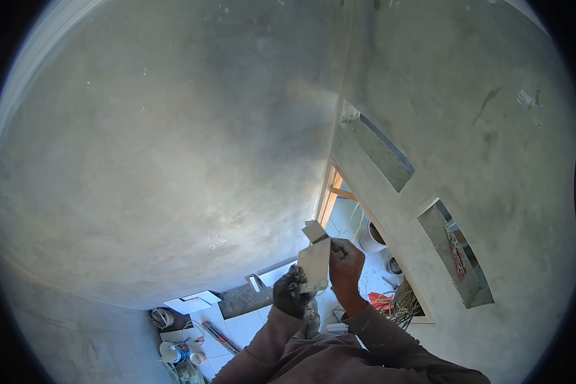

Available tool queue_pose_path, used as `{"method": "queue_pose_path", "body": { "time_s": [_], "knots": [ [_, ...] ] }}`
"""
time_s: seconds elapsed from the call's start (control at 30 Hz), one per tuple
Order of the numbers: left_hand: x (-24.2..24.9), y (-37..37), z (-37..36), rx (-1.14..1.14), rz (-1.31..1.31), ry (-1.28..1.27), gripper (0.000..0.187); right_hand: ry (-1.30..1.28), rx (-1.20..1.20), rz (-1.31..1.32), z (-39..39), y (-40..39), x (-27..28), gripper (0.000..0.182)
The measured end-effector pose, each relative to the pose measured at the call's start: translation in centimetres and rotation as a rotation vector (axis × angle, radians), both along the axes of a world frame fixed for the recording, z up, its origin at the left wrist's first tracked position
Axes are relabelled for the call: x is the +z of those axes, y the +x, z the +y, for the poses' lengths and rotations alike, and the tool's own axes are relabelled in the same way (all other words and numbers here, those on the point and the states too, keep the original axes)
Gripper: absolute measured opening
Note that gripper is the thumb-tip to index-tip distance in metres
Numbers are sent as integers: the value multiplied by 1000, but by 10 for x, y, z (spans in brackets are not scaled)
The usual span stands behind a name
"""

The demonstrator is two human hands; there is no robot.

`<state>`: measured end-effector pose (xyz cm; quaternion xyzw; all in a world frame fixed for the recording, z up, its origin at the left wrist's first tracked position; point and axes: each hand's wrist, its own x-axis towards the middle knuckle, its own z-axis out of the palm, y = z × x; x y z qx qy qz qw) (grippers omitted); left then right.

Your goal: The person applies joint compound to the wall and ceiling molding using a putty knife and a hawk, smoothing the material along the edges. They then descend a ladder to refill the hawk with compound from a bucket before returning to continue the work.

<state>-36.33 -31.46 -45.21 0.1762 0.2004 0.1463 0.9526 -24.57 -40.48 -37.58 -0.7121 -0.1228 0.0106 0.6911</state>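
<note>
My left hand (290,292), dark as if gloved or coated, grips the lower left edge of a flat beige board (315,262). Bare and bent at the fingers, my right hand (346,259) is closed at the board's upper right side. A smaller beige piece (314,231) rises from the board's top edge, with a dark gap between the two. Whitish-grey material shows along the board's lower edge. Exactly which piece my right fingers pinch is hard to make out.
Grey plastered walls (141,160) surround me, with two slot-like openings (454,256) at right. Below stand a bucket (371,238) by the doorway, a container (171,351), white tiles (192,302), a long red and black tool (221,337) and a tangle of strands (404,304).
</note>
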Motion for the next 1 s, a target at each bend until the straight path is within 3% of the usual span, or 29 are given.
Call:
{"method": "queue_pose_path", "body": {
  "time_s": [0.07, 0.13, 0.2, 0.23, 0.27, 0.33, 0.37, 0.4, 0.47, 0.53, 0.67, 0.7, 0.73, 0.8, 0.87, 0.9, 0.93, 1.0],
  "knots": [
    [-6, 18, -5, 26, 14, -62, 25, -22, 42, -100, -1, -12, -8, 17],
    [-20, 27, 3, 189, 126, 993, 24, -69, 62, -139, -9, -14, -14, 16],
    [-11, 53, 40, 96, 242, 142, 24, -98, 82, -189, -16, -15, -21, 15],
    [4, 63, 48, 187, 361, 130, 23, -110, 56, -183, -23, -14, -26, 15],
    [-19, 71, 61, 193, 348, 142, 23, -118, 34, -186, -28, -10, -31, 15],
    [-97, 83, 97, 147, 455, 659, 25, -129, -83, -146, -34, 2, -55, 16],
    [-110, 82, 96, 230, 472, 754, 27, -180, -110, -242, -36, 4, -48, 14],
    [-118, 86, 94, 317, 481, 849, 29, -228, -144, -342, -36, 7, -38, 13],
    [-68, 78, 71, 415, 907, 1671, 28, -273, -164, -579, -30, 11, -37, 7],
    [-61, 70, 57, 426, 726, 1819, 27, -344, -103, -751, -20, 8, -30, 11],
    [-66, 56, 41, 309, 647, 1962, 27, -459, 108, -912, 1, -6, -25, 9],
    [-42, 52, 32, 331, 640, 1868, 27, -474, 101, -913, 9, 4, -45, 10],
    [-51, 45, 33, 348, 604, 1933, 27, -465, 85, -914, 16, 24, -62, 10],
    [-29, 24, 29, 269, 674, 1891, 20, -798, 49, -657, 20, 63, -93, 14],
    [-44, 10, 41, 356, 694, 1784, 23, -403, 46, -398, 19, 97, -92, 21],
    [-39, 1, 49, 364, 738, 1843, 25, -254, 158, -239, 13, 103, -58, 23],
    [-57, -9, 57, 439, 746, 1723, 21, -8, 304, 31, 11, 112, -48, 25],
    [-54, -29, 66, 419, 868, 1787, 22, 540, 486, 447, 19, 120, -38, 21]
  ]
}}
